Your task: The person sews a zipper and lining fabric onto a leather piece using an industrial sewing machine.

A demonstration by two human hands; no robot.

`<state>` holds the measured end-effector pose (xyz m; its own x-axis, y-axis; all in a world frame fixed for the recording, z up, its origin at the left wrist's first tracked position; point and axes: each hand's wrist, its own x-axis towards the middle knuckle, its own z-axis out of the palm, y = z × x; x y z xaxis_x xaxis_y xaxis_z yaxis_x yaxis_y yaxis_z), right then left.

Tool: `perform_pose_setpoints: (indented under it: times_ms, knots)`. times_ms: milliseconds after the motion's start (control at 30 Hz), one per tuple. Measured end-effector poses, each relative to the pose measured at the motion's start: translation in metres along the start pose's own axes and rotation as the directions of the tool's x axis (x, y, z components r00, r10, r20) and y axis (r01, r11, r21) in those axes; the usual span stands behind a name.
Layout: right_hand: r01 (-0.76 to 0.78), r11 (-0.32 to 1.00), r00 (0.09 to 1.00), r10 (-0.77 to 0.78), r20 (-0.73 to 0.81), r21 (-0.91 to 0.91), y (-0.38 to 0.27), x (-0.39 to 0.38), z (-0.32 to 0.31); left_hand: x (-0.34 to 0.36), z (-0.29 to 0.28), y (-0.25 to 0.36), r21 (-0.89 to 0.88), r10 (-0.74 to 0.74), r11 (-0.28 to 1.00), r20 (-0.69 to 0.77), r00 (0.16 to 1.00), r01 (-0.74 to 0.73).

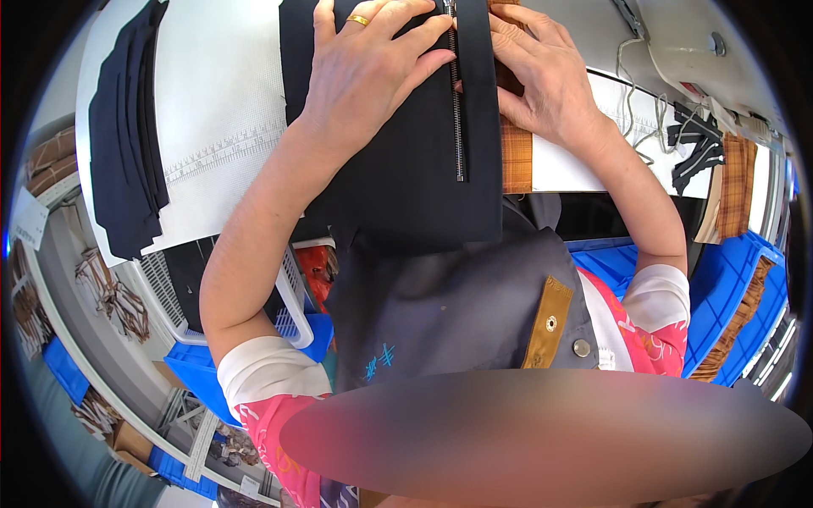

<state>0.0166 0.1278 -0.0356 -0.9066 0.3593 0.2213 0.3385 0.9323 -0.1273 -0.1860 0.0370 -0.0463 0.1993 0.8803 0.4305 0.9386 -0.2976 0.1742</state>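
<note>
My left hand [364,80], with a gold ring, lies with fingers spread on a black fabric piece [398,195], its fingertips beside and on a metal zipper [459,135] running lengthwise through the fabric. My right hand [546,76] is curled at the fabric's right edge, its thumb partly hidden under it. Orange-brown plaid fabric [517,161] shows beneath, near that hand. A stack of black fabric strips [123,144] lies left on a white surface [203,102] with a printed scale.
At right are loose cords [644,135], black zipper pieces [694,148] and plaid pieces [732,195]. Blue bins [720,296] flank the work surface below. A white plastic basket [157,288] sits lower left. Shelving [63,195] with bundled material stands at far left.
</note>
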Motion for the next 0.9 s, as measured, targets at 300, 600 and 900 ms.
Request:
perform_pose_setpoints:
  times_ms: [300,600,900]
  knots:
    - [-0.015,1.0,0.997,0.016,-0.078,0.01,-0.002,-0.002,0.006,-0.002,0.008,-0.007,0.048,0.001,0.999,-0.047,0.999,0.002]
    - [-0.095,0.992,0.969,0.112,-0.221,0.084,0.015,-0.011,0.012,-0.002,0.013,-0.007,0.02,-0.021,1.0,-0.068,0.997,0.023]
    - [-0.079,0.99,0.977,0.054,-0.204,-0.115,0.006,0.006,0.015,-0.001,0.01,-0.005,0.024,-0.022,0.999,-0.053,0.998,0.023]
